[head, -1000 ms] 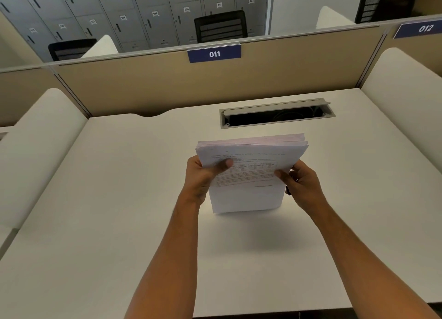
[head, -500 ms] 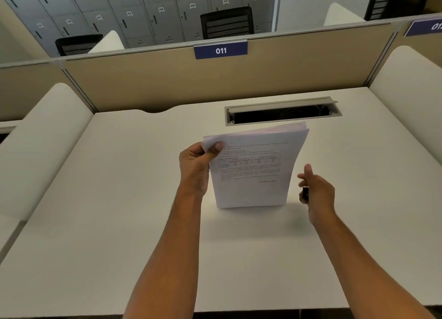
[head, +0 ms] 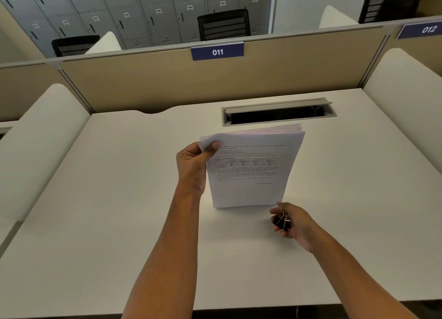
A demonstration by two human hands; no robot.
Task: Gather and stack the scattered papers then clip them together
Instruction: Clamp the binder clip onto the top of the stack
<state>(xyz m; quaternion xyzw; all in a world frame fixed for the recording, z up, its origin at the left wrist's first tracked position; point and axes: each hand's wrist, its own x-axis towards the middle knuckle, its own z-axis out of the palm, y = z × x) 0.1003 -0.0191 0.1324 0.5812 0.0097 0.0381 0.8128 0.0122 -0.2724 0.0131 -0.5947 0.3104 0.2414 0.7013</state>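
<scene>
A stack of white printed papers (head: 251, 172) stands upright on its bottom edge in the middle of the white desk (head: 119, 223). My left hand (head: 192, 168) grips the stack at its upper left corner, thumb on the front sheet. My right hand (head: 294, 221) hovers low to the right of the stack's bottom corner, apart from the paper. Its curled fingers hold a black binder clip (head: 282, 221) with silver wire handles.
An open cable slot (head: 278, 113) lies in the desk just behind the papers. A tan partition (head: 167, 79) with a blue "011" label closes the back. Padded white side dividers (head: 35, 136) flank the desk on the left and right.
My right hand let go of the stack's right edge and dropped down and toward me, with the binder clip now showing in its fingers. My left hand slid up to the top corner.
</scene>
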